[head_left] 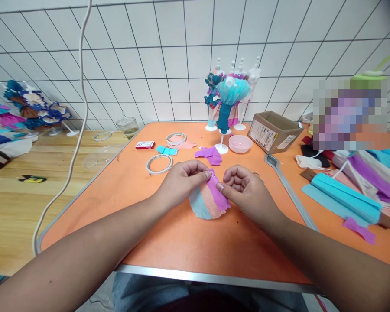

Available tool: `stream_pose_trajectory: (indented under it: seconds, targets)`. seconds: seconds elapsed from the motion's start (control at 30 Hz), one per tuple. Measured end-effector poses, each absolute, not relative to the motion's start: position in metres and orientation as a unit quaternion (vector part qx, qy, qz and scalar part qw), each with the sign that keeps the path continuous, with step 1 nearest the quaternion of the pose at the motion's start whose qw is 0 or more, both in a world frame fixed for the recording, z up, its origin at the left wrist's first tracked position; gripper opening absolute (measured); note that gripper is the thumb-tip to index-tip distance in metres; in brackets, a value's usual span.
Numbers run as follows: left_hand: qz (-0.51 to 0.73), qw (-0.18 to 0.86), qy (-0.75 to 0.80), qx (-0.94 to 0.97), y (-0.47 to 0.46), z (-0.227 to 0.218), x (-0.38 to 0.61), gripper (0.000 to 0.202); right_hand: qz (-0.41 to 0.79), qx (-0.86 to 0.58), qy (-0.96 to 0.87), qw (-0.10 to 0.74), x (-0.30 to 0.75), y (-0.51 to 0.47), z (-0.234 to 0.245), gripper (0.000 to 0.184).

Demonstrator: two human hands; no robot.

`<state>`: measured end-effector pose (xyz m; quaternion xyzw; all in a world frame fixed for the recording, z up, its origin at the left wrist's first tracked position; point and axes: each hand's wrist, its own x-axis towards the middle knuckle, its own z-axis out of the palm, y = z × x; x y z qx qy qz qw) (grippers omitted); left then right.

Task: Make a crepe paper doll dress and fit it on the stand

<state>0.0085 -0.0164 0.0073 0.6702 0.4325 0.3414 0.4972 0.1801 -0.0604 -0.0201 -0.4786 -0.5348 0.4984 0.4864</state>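
Between my hands is a rounded piece of crepe paper (206,200) with blue, peach and purple stripes. My left hand (190,175) pinches its gathered top edge between thumb and fingers. On the right, the thumb of my right hand (243,186) touches the purple stripe; its other fingers are curled, and what lies behind the thumb is partly hidden. Just beyond my hands lie a purple paper scrap (209,155), a roll of tape (159,164) and a small turquoise scrap (167,150).
Mini mannequins dressed in paper (227,99) stand at the back beside a pink bowl (240,144) and a cardboard box (274,130). A red-and-white small box (145,145) is back left. Crepe paper rolls (347,195) cover the right side. A white cable (81,86) hangs at left.
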Motion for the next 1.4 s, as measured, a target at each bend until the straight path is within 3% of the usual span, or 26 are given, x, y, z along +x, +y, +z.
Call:
stream_pose_trajectory:
  seconds: [0.63,0.8,0.9,1.03,1.17,1.4]
  targets:
    - [0.345,0.595,0.402,0.604,-0.011,0.001,0.004,0.022,0.422,-0.515,-0.584,0.463,0.181,-0.063,-0.019,0.022]
    - [0.322,0.599,0.428,0.595,-0.009,0.005,0.001,0.03,0.401,-0.505,-0.529,0.551,0.195,-0.053,-0.025,0.038]
    - [0.306,0.583,0.413,0.629,-0.011,0.007,0.002,0.029,0.426,-0.478,-0.538,0.548,0.199,-0.05,-0.025,0.034]
    - [0.286,0.521,0.402,0.696,-0.015,0.007,0.006,0.026,0.487,-0.453,-0.571,0.481,0.192,-0.054,-0.019,0.03]
    - [0.281,0.485,0.427,0.71,-0.016,0.004,0.008,0.027,0.462,-0.499,-0.568,0.463,0.184,-0.058,-0.016,0.021]
    - [0.297,0.669,0.368,0.573,-0.01,0.0,0.003,0.026,0.469,-0.506,-0.558,0.462,0.186,-0.055,-0.018,0.021]
